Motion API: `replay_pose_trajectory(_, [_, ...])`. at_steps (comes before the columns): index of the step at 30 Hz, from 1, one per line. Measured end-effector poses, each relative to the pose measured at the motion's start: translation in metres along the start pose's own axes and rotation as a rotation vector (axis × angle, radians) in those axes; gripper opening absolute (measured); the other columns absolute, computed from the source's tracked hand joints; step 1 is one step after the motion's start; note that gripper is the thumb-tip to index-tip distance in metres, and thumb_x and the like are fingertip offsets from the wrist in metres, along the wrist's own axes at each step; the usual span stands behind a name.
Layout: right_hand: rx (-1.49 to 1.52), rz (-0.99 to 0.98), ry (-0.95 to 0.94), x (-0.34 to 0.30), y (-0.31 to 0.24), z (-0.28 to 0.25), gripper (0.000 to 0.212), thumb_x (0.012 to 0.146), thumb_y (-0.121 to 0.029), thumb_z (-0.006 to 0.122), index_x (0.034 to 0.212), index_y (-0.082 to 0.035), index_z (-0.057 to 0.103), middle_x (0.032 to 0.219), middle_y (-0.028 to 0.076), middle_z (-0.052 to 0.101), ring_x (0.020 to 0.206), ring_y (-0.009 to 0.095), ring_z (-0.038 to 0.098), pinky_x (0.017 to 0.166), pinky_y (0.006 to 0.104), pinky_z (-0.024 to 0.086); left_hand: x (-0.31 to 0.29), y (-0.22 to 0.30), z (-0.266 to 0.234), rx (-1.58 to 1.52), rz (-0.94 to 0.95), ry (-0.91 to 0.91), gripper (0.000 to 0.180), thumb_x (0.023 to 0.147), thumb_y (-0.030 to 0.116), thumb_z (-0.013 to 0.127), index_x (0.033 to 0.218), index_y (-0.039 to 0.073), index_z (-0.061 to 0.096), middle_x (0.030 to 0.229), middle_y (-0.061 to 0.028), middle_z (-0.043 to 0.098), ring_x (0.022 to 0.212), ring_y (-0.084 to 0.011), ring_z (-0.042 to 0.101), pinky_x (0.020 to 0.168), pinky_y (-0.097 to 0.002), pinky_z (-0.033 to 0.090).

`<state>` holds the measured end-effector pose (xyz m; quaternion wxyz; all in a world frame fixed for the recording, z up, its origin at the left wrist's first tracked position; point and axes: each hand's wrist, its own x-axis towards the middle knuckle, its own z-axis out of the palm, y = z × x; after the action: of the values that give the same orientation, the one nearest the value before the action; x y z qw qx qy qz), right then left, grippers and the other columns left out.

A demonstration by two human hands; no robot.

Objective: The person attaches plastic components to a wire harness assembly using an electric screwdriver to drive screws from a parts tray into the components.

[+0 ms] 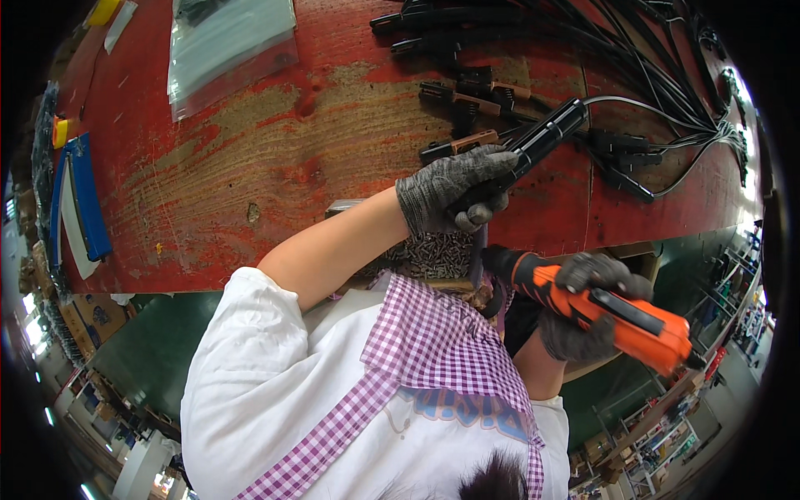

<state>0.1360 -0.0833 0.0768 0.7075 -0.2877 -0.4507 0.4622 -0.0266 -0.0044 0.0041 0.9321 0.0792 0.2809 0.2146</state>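
Note:
My left hand (457,185), in a dark grey knit glove, is wrapped around a long black handle (552,132) with a grey cable leaving its far end. That handle slants up to the right above the table's near edge. Lower right, my right hand (593,287), gloved the same way, grips an orange and black power screwdriver (650,327). The tool's black nose points left, close below my left hand; its bit cannot be made out. A heap of small metal screws (437,254) lies in a bin beneath my left wrist, partly hidden by the arm.
Several black handles with copper-coloured parts (475,98) lie beyond my left hand on the worn red table (275,175). Black cables (650,75) bunch at the far right. Clear plastic bags (229,50) lie at the far left, and a blue holder (87,200) sits by the left edge.

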Motion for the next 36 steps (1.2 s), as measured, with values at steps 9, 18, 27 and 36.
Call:
replay_pose_trajectory(9, [-0.061,0.089,0.029,-0.019,0.018,-0.01,0.037,0.071,-0.014,0.06,0.102,-0.004,0.044,0.092,0.013,0.056,0.073,0.024,0.056,0.062,0.0349,0.047,0.002,-0.002,-0.002,-0.033,0.02,-0.04,0.027,0.08,0.035,0.057,0.087,0.013,0.044,0.064,-0.0052,0.054,0.04,-0.0059,0.047,0.029,-0.0149,0.034])
replay_pose_trajectory(18, [-0.115,0.106,0.093,-0.018,0.019,-0.005,0.038,0.071,-0.016,0.066,0.094,-0.007,0.038,0.085,0.016,0.057,0.068,0.024,0.058,0.063,0.0365,0.05,0.001,-0.003,-0.003,-0.015,0.028,-0.061,0.028,0.081,0.036,0.055,0.096,0.015,0.044,0.066,-0.0053,0.055,0.04,-0.0061,0.047,0.03,-0.0146,0.034])
replay_pose_trajectory(27, [0.087,0.019,-0.003,0.006,-0.017,-0.005,0.035,0.068,-0.02,0.061,0.096,-0.004,0.047,0.085,0.009,0.057,0.066,0.017,0.055,0.056,0.0272,0.044,0.004,-0.01,-0.007,-0.08,0.036,-0.13,0.03,0.084,0.039,0.049,0.102,0.016,0.042,0.068,-0.0063,0.055,0.041,-0.0078,0.049,0.031,-0.0155,0.035])
replay_pose_trajectory(36, [0.183,-0.331,0.177,0.033,-0.046,0.004,0.037,0.067,-0.022,0.065,0.094,-0.003,0.049,0.084,0.004,0.054,0.061,0.013,0.055,0.051,0.021,0.046,0.004,-0.014,-0.006,0.001,0.01,-0.183,0.029,0.084,0.04,0.048,0.098,0.016,0.043,0.065,-0.0058,0.054,0.039,-0.007,0.047,0.031,-0.0153,0.034])
